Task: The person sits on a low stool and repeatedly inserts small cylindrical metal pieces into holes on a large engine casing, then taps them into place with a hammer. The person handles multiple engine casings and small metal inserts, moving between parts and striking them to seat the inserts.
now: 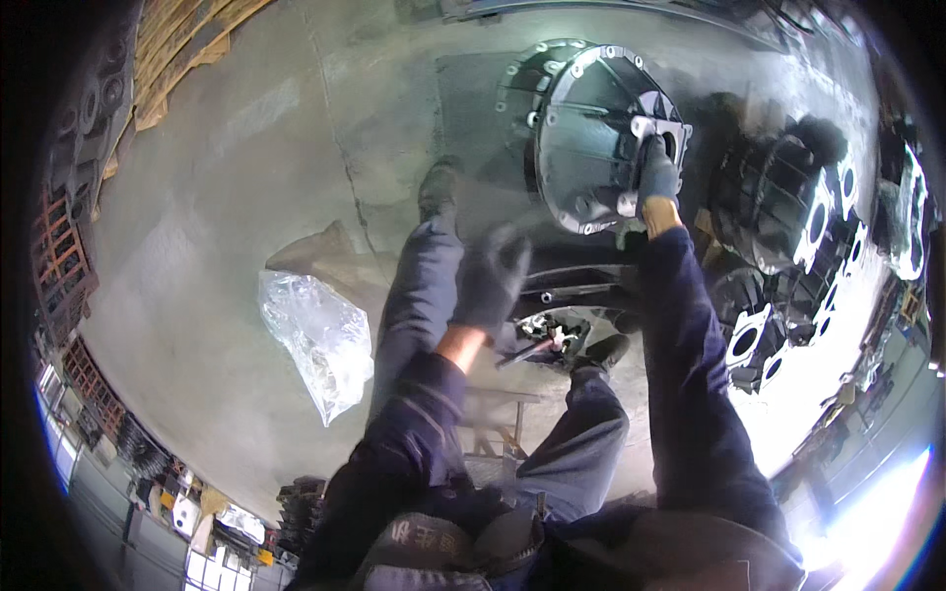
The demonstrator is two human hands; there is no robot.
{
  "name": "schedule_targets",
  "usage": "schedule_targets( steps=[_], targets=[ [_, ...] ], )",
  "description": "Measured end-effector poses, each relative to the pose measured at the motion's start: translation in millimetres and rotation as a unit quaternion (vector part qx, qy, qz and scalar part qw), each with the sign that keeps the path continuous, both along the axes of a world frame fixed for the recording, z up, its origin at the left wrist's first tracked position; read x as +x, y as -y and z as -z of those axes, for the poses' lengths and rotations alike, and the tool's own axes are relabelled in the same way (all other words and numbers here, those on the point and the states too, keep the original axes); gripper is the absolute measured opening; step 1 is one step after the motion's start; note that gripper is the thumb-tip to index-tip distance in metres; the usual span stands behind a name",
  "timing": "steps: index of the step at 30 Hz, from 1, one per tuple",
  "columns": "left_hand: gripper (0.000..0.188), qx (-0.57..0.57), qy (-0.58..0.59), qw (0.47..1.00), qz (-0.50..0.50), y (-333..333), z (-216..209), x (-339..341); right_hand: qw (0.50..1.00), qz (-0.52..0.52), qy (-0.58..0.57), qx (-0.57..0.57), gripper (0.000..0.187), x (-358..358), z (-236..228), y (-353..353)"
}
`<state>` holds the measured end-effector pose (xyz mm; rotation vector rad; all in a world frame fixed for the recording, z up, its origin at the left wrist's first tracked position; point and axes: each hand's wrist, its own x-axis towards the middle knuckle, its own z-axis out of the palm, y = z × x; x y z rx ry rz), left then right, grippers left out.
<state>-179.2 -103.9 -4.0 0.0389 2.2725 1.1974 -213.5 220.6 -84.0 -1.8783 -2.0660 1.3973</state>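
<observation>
A large round cast-metal housing (591, 138), bell-shaped with a bolt-hole flange, is tilted up on its rim in front of me. My right hand (658, 175), in a dark glove, grips it by the machined port on its right side. My left hand (493, 276), gloved too and a little blurred, hovers near my left knee with fingers apart and nothing visible in it. Between my feet, below the housing, lies a dark ring-shaped part (572, 286). A tool with a dark handle (527, 353) rests among small metal pieces beside it.
Several similar dark housings (774, 202) stand crowded together on the right. A clear plastic bag (320, 340) lies on the concrete floor at left. A low wooden stool (493, 414) is under me. Wooden pallets (182, 49) are at the far left.
</observation>
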Motion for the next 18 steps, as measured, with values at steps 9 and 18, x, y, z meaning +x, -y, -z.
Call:
schedule_targets(
  steps=[9,18],
  targets=[
    [0.043,0.302,0.089,0.938,-0.146,-91,-143,172,0.909,0.206,-0.293,-0.214,0.047,250,-183,30],
    [0.033,0.021,-0.125,0.976,0.178,-115,-190,243,0.826,0.276,-0.365,-0.329,0.047,433,-146,108]
  ],
)
